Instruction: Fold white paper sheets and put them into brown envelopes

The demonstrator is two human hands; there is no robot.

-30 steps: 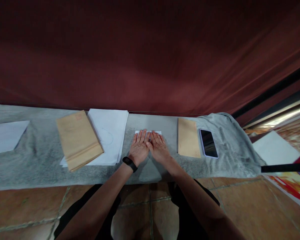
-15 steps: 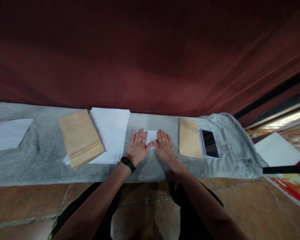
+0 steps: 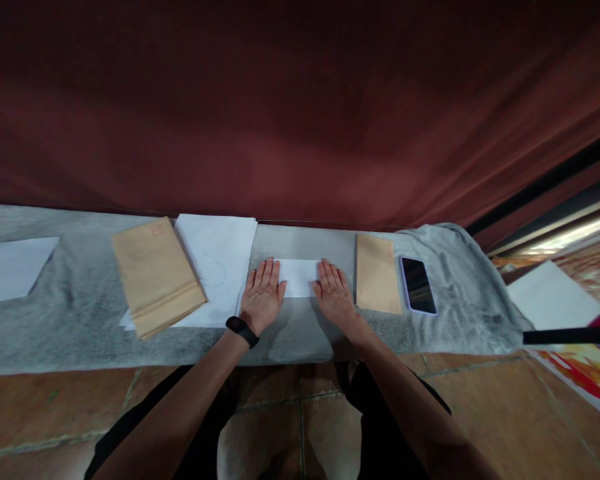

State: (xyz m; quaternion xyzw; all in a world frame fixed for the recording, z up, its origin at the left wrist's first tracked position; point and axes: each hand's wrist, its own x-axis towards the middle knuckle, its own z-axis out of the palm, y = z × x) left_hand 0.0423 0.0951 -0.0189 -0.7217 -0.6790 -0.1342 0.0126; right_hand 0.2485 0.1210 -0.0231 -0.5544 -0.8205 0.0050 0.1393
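A small white folded paper [image 3: 299, 279] lies flat on the grey cloth in front of me. My left hand [image 3: 263, 293], with a black band on its wrist, rests palm down on the paper's left end, fingers stretched out. Over the right end lies my right hand [image 3: 333, 293], also flat and pointing away from me. The hands cover both ends of the paper; its middle shows between them. Just right of my right hand is a brown envelope [image 3: 378, 273]. Left of my left hand lies a stack of white sheets [image 3: 225, 253], partly under a pile of brown envelopes [image 3: 155, 273].
A phone [image 3: 419, 285] with a pale purple edge lies beyond the right envelope. More white paper [image 3: 15, 270] sits at the far left. The grey cloth [image 3: 80, 340] covers a long narrow surface, with a dark red curtain [image 3: 300, 133] behind it and floor tiles below.
My hands have moved apart, the left one sliding left and the right one slightly right. More of the white paper's middle shows between them. The view has shifted slightly.
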